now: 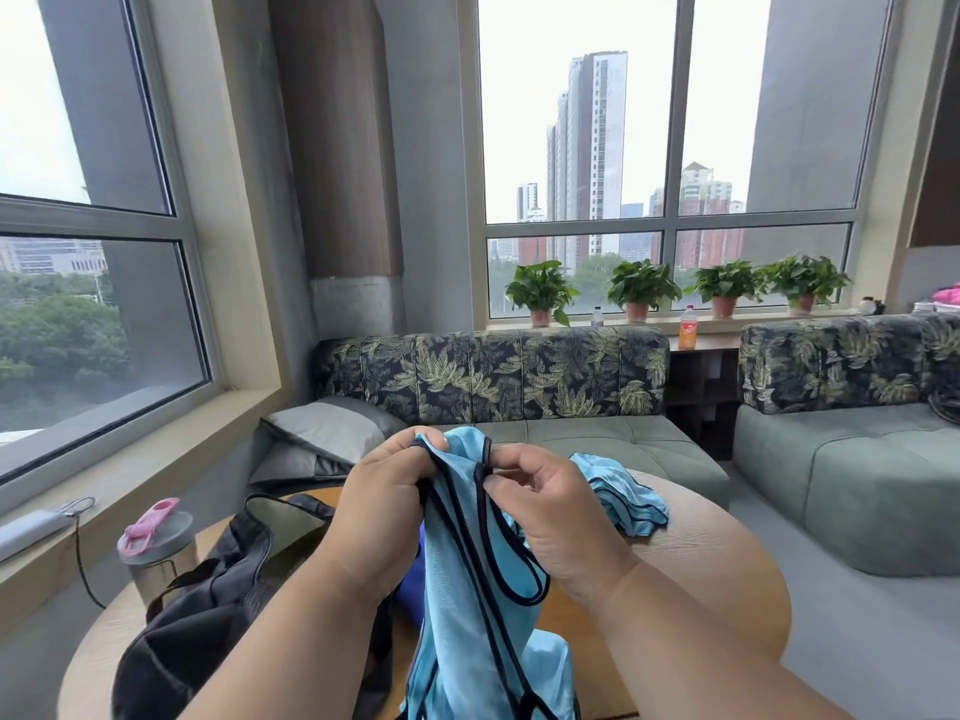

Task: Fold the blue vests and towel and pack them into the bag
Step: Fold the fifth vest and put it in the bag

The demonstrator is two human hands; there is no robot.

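While both hands pinch top, vest [467, 589] hangs below grip.

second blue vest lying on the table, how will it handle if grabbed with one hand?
Probably floppy: the second vest lies crumpled in soft folds on the table. Likely slippery, given its sheen. Likely light, since the held vest drapes limp from both hands.

Vest [483, 589] hem below the frame edge; bag [208, 615] partly behind forearm.
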